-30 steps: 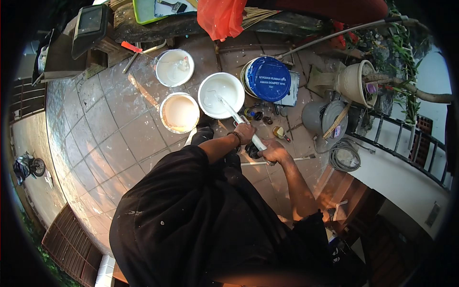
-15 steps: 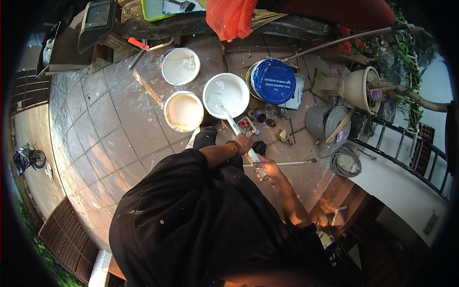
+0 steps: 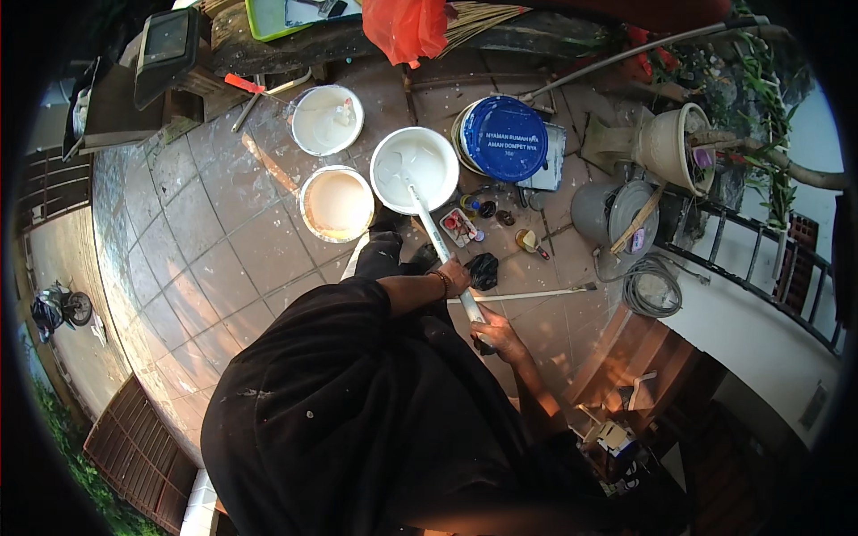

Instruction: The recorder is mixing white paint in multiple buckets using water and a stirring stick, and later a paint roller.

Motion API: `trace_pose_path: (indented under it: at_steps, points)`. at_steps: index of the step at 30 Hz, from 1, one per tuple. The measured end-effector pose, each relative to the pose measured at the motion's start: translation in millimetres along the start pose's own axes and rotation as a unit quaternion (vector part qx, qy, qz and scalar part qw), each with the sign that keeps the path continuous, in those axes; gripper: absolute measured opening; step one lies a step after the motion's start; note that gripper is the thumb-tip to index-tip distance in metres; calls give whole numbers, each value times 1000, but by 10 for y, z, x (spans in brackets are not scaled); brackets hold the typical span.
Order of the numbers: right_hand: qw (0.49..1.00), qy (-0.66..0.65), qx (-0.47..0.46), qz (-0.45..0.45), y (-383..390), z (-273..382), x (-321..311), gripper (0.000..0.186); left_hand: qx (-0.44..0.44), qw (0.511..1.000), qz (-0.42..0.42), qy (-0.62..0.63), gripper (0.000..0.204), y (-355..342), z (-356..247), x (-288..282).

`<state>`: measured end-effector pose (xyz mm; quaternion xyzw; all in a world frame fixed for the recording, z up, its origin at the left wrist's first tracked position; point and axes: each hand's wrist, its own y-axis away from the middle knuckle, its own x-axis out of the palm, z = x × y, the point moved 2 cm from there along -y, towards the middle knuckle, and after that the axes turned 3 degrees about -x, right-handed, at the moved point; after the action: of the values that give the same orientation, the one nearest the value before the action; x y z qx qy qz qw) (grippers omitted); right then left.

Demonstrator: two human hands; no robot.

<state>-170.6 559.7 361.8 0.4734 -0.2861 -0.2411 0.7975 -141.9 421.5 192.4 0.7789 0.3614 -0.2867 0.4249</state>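
Both my hands grip one long white stick [image 3: 433, 234] that slants away from me. Its far end dips into white paint in a white bucket [image 3: 379, 198], and the paint hides the tip. My left hand [image 3: 454, 278], with a beaded bracelet at the wrist, is closed around the middle of the stick. Lower and further right, my right hand [image 3: 502, 334] is closed near the stick's upper end. Beside this bucket stand one with cream-coloured paint [image 3: 337, 204] and another with white residue inside [image 3: 327, 121].
A blue-lidded pail [image 3: 505, 138] stands right of the paint. Small bottles and a tray [image 3: 459, 228] lie near my left hand. Further right are a grey bucket [image 3: 599, 214], coiled hose [image 3: 648, 290] and ladder [image 3: 755, 255]. A thin pole [image 3: 536, 294] lies behind my hands.
Both hands have drawn slightly back toward me with the stick, still gripping it. The stick's dipped end has shifted a little to the right within the bucket. The whole view has moved slightly.
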Motion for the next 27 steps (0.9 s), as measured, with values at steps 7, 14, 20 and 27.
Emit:
trace_pose_path:
  at_steps: [7,14,20,27]
  points:
    - [976,181,84,-86,-535,-23,-91,30,-80,995,-59,25,19,-151,101,188]
    - [993,107,46,-32,-230,-315,-300,32,-111,993,-26,17,23,-210,-253,304]
    - [991,128,9,-27,-80,-443,-369,35,-134,990,-32,-2,28,-314,-405,503]
    - [984,171,-29,-35,-12,-570,-472,30,-146,988,-31,-22,27,-231,-593,404]
